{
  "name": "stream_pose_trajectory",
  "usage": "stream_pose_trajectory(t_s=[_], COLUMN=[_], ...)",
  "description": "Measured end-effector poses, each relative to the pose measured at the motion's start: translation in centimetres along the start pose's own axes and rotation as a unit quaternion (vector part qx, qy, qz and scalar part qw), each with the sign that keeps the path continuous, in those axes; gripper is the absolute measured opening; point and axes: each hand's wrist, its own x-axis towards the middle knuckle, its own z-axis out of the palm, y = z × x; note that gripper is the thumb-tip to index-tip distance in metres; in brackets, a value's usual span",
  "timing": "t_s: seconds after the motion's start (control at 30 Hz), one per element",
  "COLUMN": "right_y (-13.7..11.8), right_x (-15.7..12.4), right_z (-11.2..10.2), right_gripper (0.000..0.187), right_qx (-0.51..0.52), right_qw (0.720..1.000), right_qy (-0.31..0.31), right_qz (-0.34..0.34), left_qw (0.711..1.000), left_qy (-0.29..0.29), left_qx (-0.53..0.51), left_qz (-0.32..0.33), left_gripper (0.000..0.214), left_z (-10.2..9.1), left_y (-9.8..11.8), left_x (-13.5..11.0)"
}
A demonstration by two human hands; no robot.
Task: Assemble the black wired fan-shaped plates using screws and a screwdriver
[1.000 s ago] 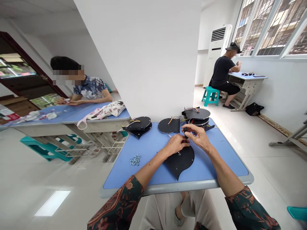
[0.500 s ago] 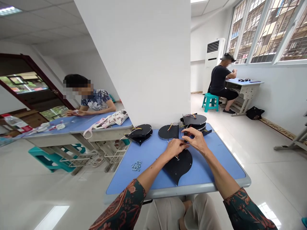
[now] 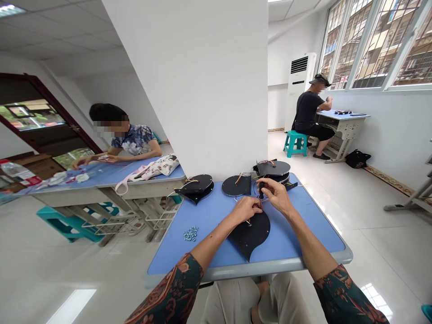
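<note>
A black teardrop-shaped plate [image 3: 250, 234] lies on the blue table in front of me, its point towards me and wires at its upper part. My right hand [image 3: 276, 194] is closed around the dark handle of a screwdriver [image 3: 261, 191], held upright over the plate's far edge. At that same edge, my left hand [image 3: 248, 209] has its fingers pinched together by the screwdriver's lower end. What they grip is too small and covered to make out.
Small silvery screws [image 3: 191, 234] lie in a pile on the table [image 3: 209, 216] at left. Along its far side sit a black plate assembly [image 3: 195, 186], another wired plate [image 3: 236, 185] and a stack of them [image 3: 272, 168]. A white pillar [image 3: 216, 90] stands behind. Two people sit at other tables.
My right fingers have shifted slightly on the screwdriver, and more of its handle shows. My left hand stays almost in place. At the left table, the person's hands have moved apart.
</note>
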Motion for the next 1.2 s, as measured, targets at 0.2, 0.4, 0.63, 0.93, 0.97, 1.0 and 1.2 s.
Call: stream_pose_trajectory(t_s=[0.2, 0.4, 0.63, 0.93, 0.97, 1.0, 1.2], right_y=[-0.1, 0.1, -0.5, 0.0, 0.1, 0.2, 0.3], right_x=[0.2, 0.2, -0.1, 0.1, 0.2, 0.2, 0.2], right_z=[0.0, 0.1, 0.1, -0.7, -0.7, -0.7, -0.8], right_gripper=[0.029, 0.024, 0.023, 0.027, 0.027, 0.028, 0.027], right_qx=[-0.035, -0.063, -0.021, 0.060, 0.059, 0.057, 0.057], right_qw=[0.999, 0.998, 0.998, 0.984, 0.984, 0.985, 0.985], right_qy=[0.006, 0.015, 0.062, 0.166, 0.165, 0.164, 0.164], right_qz=[-0.004, -0.009, -0.024, -0.013, -0.013, -0.013, -0.007], left_qw=[0.999, 0.999, 1.000, 0.998, 0.998, 0.998, 0.984], left_qy=[0.019, 0.018, 0.007, 0.034, 0.038, 0.044, 0.169], left_qx=[0.037, 0.035, 0.030, 0.047, 0.048, 0.044, -0.059], left_qz=[0.021, 0.012, 0.000, 0.015, 0.022, 0.027, 0.000], left_gripper=[0.014, 0.012, 0.013, 0.013, 0.013, 0.012, 0.011], left_z=[0.0, -0.3, -0.2, -0.4, -0.5, -0.6, -2.9], left_y=[0.3, 0.9, 0.9, 1.3, 1.3, 1.4, -1.1], left_x=[-0.2, -0.5, -0.3, -0.8, -0.9, -1.1, -6.9])
